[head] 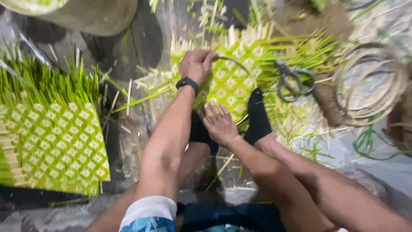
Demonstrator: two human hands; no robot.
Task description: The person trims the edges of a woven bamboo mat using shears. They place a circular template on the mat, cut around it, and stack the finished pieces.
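A green and pale woven mat piece (229, 81) lies on the floor in front of me, with loose strip ends sticking out at its far edge. A thin round hoop (240, 66) lies on top of it. My left hand (195, 64), with a black band on the wrist, is closed on the hoop's far left rim. Flat on the mat's near edge, fingers spread, rests my right hand (219, 123). My foot in a black sock (257, 116) presses the mat just right of that hand.
A larger woven mat (56, 146) with upright green strips lies at the left. Scissors (294, 81) rest on loose strips at the right. Coiled thin hoops (371, 83) sit further right. Loose strips litter the dark floor.
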